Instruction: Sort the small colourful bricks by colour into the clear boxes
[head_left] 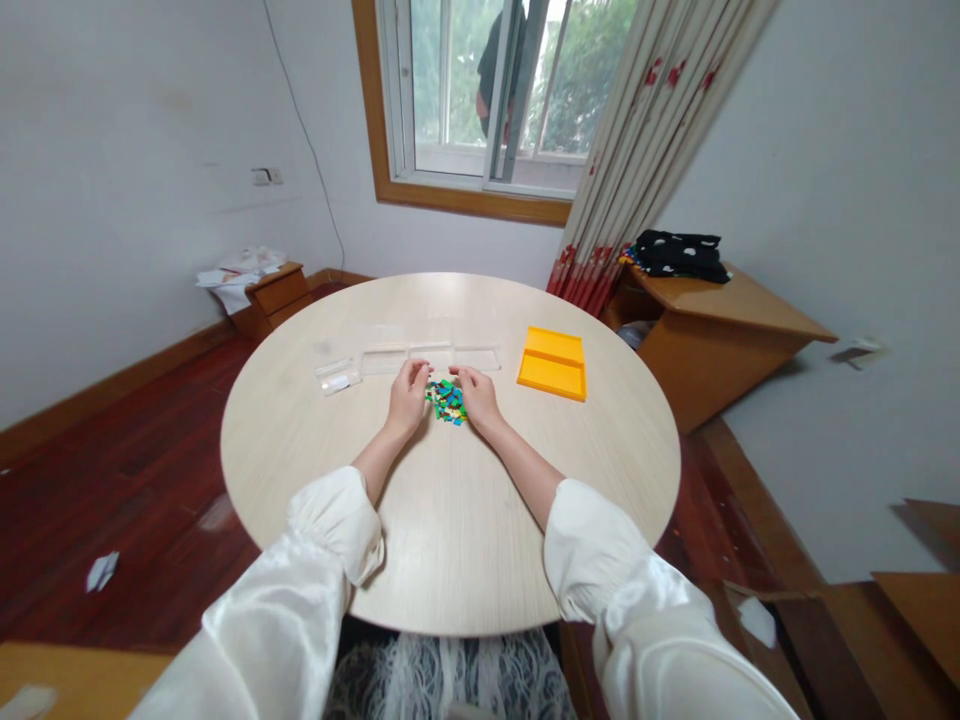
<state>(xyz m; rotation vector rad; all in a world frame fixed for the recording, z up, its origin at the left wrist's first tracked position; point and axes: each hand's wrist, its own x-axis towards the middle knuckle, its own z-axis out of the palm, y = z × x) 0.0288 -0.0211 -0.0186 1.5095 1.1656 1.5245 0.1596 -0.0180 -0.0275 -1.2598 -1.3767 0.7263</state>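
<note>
Between the left hand [407, 393] and the right hand [477, 395], a small pile of coloured pieces [447, 402] is being flanked on the round table [450, 520]. Both hands are being held loosely curled, fingers together, tips at the pile's edges; any pinch cannot be told. Just beyond the hands, clear trays [431, 356] are being shown in a row, with an orange tray [553, 363] off to the right hand's right.

White walls [112, 150], dark red wood floor [150, 470], wood-framed window [487, 100], patterned curtain [637, 150], perhaps a low cabinet [712, 320].
</note>
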